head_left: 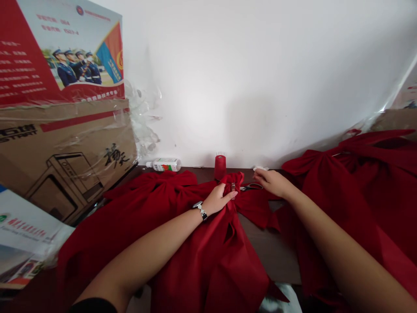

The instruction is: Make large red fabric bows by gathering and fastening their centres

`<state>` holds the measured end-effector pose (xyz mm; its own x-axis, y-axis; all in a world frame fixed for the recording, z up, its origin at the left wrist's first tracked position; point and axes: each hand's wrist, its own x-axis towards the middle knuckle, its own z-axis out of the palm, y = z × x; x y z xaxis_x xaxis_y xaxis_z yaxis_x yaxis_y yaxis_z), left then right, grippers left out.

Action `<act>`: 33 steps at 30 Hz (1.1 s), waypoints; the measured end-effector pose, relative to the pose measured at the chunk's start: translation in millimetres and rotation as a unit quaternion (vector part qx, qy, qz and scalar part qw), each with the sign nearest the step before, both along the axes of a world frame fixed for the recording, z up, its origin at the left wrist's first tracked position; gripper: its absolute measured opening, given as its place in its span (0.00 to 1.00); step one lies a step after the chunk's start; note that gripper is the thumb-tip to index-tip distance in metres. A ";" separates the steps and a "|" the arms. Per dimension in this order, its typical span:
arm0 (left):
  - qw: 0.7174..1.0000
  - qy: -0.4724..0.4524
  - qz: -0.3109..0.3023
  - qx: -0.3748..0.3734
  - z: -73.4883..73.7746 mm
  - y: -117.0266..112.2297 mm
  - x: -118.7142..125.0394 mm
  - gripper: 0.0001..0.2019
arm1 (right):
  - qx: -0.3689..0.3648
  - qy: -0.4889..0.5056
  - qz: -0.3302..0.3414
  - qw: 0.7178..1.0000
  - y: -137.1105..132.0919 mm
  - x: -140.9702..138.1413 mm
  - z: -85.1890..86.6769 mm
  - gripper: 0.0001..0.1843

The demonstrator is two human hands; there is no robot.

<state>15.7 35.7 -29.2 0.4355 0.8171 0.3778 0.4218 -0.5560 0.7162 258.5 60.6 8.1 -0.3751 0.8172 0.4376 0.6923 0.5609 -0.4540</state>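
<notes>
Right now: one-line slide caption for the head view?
Left hand holds gathered red cloth, right hand near the scissors, a spool of red thread standing behind.

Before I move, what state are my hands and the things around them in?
Left hand: closed on red fabric.
Right hand: fingers curled, grip unclear.
Red fabric: gathered at top, spreading loosely below.
Thread spool: upright.
Bottle: on its side.
Scissors: partly visible, blades unclear.
</notes>
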 end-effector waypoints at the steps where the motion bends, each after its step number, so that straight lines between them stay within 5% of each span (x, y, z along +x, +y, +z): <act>1: 1.000 0.002 0.000 0.001 0.1 0.0 0.1 0.16 | 0.018 -0.003 -0.024 1.000 1.7 1.5 -1.3 0.08; 6: 1.000 0.013 0.013 0.005 -0.2 0.6 0.4 0.15 | -0.016 0.105 -0.077 0.991 4.4 6.9 -0.3 0.10; 14: 0.999 0.023 0.010 0.030 0.2 -1.4 1.7 0.15 | -0.049 0.134 -0.121 0.982 10.3 7.7 -8.9 0.09; 22: 0.997 0.007 0.068 0.042 4.8 -7.0 3.8 0.17 | 0.072 0.085 -0.089 0.990 -3.4 -8.5 -1.1 0.10; 33: 0.987 0.062 0.129 0.079 0.2 -6.8 7.5 0.18 | 0.080 0.010 0.049 0.996 -43.0 -43.9 14.5 0.07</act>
<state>23.2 28.8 -29.0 0.2721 0.8420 0.4659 0.6431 -0.5192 0.5629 214.7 17.6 22.6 -0.4399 0.6963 0.5671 0.6221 0.6917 -0.3668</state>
